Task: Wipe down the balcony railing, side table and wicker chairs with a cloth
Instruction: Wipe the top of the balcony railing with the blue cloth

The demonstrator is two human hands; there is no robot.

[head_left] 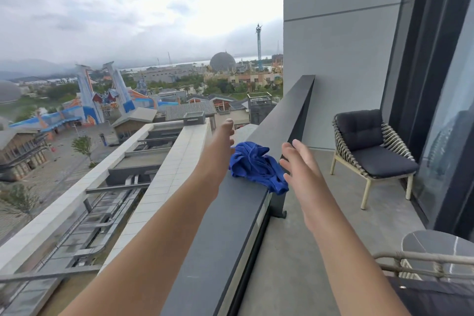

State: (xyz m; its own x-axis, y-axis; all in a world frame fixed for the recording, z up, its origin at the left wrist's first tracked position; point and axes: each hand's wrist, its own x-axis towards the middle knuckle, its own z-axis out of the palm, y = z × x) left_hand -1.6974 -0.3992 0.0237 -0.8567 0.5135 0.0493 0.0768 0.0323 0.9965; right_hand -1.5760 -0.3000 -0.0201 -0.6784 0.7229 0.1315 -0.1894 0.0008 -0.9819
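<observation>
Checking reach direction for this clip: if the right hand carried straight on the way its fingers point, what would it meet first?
Most likely the blue cloth bunched on the railing; the right hand is open beside it, fingers aimed up-left, though depth is unclear.

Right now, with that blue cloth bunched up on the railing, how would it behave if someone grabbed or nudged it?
The blue cloth lies crumpled in soft folds, so it would probably hang limp when lifted. One corner already droops over the inner edge of the railing, so a nudge could likely slide it off. It looks light; neither the left hand nor the right hand grips it.
</observation>
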